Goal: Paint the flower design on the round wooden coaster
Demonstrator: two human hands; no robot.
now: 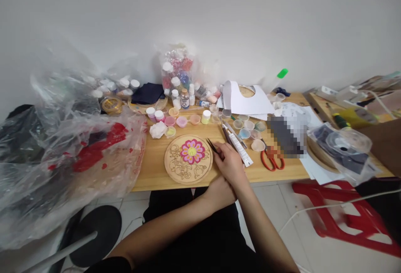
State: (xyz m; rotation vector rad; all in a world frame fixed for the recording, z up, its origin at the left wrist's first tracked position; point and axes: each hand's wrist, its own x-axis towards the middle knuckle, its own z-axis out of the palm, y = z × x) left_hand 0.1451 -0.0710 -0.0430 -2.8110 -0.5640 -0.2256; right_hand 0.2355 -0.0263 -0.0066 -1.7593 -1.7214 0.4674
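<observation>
A pair of dark tweezers point(212, 146) is pinched in the fingers of my right hand point(231, 162), its tips pointing up and left beside the right rim of a round wooden board point(173, 169). On that board is a painted flower point(192, 151) with pink and lilac petals and a yellow centre, among bare engraved outlines. My left hand point(219, 193) lies under my right wrist at the table's front edge; its fingers are hidden there. Just right of my right hand lie a white tube point(240, 151) and several slim tools.
Small cups of colour, such as a pink cup point(181, 121), and lidded jars stand behind the board. Orange-handled scissors point(272, 159) lie to the right, near a blurred-out dark object point(286, 137). Crumpled clear plastic point(125, 156) covers the left side. A red stool point(344, 214) stands below right.
</observation>
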